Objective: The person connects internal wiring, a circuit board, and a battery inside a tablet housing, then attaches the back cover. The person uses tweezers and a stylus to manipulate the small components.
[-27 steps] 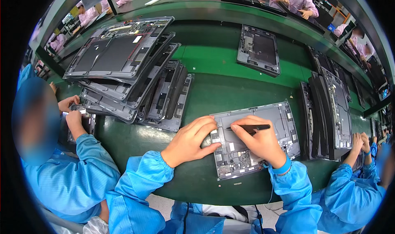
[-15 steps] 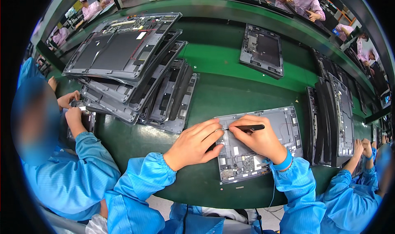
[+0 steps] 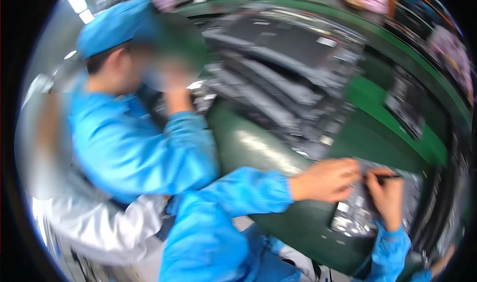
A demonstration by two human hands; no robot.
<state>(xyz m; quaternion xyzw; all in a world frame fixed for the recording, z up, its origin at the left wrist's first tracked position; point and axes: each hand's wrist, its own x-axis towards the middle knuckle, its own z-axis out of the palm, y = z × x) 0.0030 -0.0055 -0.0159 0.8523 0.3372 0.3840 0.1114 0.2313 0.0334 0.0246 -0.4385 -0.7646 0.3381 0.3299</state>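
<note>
Pinching a dark tool (image 3: 390,176) in the right hand (image 3: 387,197), grip of left hand (image 3: 329,179) unclear, over a likely stiff, fragile panel (image 3: 358,207) near the counter's (image 3: 293,225) front edge, best held by its rim.

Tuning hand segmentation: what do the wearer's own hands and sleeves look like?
Left hand and right hand: no gloves visible. Left sleeve and right sleeve: bright blue, long, loose fabric; left cuff looks gathered. Blur hides finer markings.

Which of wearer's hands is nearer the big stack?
Left. The left hand is below-right of the stack, at the left edge of the open device; the right hand is farther right, over that device.
</note>
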